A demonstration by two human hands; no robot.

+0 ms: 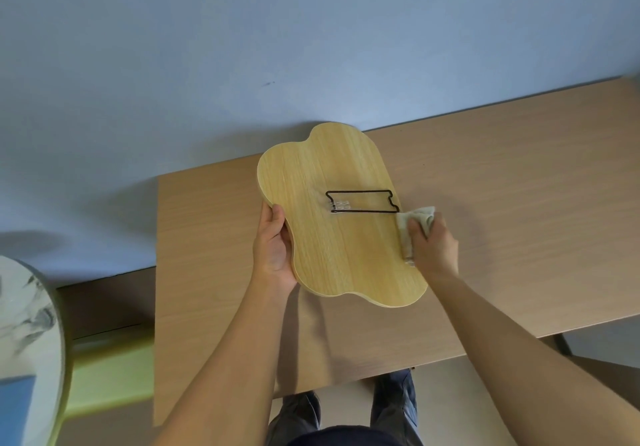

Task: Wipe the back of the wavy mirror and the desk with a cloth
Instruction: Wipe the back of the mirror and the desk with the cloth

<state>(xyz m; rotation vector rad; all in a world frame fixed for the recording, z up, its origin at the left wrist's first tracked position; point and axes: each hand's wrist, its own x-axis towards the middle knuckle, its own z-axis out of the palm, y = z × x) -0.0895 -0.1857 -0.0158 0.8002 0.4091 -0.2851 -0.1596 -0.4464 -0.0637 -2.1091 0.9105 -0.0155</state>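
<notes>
Your right hand [434, 248] is bunched around the cloth [414, 229], pressing it at the right edge of the wavy mirror [332, 223], just below the black wire stand [362, 201]. Your left hand [273, 248] clamps the mirror's left edge, thumb on the wooden back. The mirror lies back-up, tilted off the counter [519, 185], long axis running away from you and slightly left. The unwiped wood lies left of the cloth, between both hands, so the next stroke probably goes leftward toward your holding hand; right hand is nearer.
</notes>
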